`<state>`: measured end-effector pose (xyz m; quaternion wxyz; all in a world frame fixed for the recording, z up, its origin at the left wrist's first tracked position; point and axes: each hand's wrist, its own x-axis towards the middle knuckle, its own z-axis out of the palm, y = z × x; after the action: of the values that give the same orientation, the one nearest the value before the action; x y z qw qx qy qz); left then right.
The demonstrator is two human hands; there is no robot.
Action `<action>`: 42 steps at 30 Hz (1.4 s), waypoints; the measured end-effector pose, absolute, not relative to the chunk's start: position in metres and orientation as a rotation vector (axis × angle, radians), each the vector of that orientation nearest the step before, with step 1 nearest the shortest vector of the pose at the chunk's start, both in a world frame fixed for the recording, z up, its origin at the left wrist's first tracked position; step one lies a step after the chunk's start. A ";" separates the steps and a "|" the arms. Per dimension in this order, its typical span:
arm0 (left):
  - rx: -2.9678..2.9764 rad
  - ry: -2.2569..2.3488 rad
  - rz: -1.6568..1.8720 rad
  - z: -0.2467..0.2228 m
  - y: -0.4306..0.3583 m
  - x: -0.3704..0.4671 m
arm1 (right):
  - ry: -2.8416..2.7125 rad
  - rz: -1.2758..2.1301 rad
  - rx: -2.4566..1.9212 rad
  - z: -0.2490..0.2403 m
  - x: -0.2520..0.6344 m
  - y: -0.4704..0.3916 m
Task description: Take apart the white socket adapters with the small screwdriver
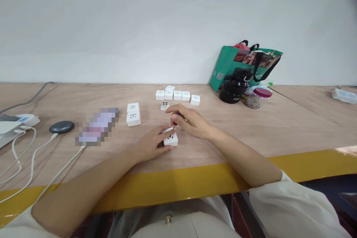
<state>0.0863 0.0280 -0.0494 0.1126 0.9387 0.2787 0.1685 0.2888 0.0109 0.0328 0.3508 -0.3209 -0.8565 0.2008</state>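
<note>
A white socket box [171, 140] lies on the table near its front edge. My left hand [152, 143] is closed round the box's left side, fingers on its top and front. In my right hand [192, 122] is a screwdriver [175, 123] with a red and dark handle, its shaft slanting down to the socket's top face. Just behind sits an open socket part [164, 105] with brass-coloured metal inside. Several white sockets [177, 95] stand in a row further back. Two more sockets [133, 118] are at the left.
At the left lie a blurred phone [99, 126], a dark round device [61, 126] and white cables [32, 160]. A black flask [234, 87], a green bag [225, 63] and a red-lidded jar [253, 100] stand back right. A white power strip [344, 96] lies far right.
</note>
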 end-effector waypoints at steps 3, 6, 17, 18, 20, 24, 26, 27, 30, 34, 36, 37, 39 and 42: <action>2.757 0.812 0.502 -0.050 0.029 0.086 | -2.249 0.520 -0.767 0.034 0.289 0.009; 2.754 0.826 0.496 -0.051 0.028 0.087 | -2.250 0.445 -0.769 0.035 0.289 0.008; 2.748 0.829 0.478 -0.051 0.029 0.086 | -2.249 0.322 -0.837 0.031 0.287 0.011; 2.744 0.832 0.475 -0.050 0.029 0.087 | -2.258 0.322 -0.830 0.031 0.287 0.011; 2.736 0.840 0.472 -0.050 0.028 0.087 | -2.261 0.286 -0.818 0.031 0.287 0.010; 2.733 0.838 0.469 -0.049 0.028 0.087 | -2.270 0.231 -0.813 0.030 0.286 0.008; 2.733 0.841 0.470 -0.049 0.028 0.087 | -2.286 0.275 -0.799 0.030 0.285 0.008; 2.732 0.843 0.472 -0.048 0.027 0.087 | -2.292 0.305 -0.788 0.031 0.285 0.007; 2.721 0.843 0.466 -0.047 0.027 0.088 | -2.317 0.390 -0.758 0.033 0.285 0.006; 2.720 0.838 0.454 -0.046 0.028 0.089 | -2.372 0.497 -0.728 0.040 0.287 0.005; 2.723 0.832 0.465 -0.046 0.028 0.089 | -2.397 0.537 -0.726 0.043 0.287 0.005; 2.723 0.829 0.473 -0.046 0.028 0.089 | -2.405 0.547 -0.730 0.044 0.287 0.005; 2.719 0.829 0.480 -0.046 0.028 0.088 | -2.408 0.551 -0.740 0.046 0.287 0.005; 2.710 0.836 0.474 -0.046 0.027 0.088 | -2.402 0.553 -0.724 0.047 0.287 0.005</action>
<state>0.0879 0.0273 -0.0456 0.1329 0.9341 0.2882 0.1634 0.2874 0.0051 0.0467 0.2825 -0.2703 -0.8969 0.2066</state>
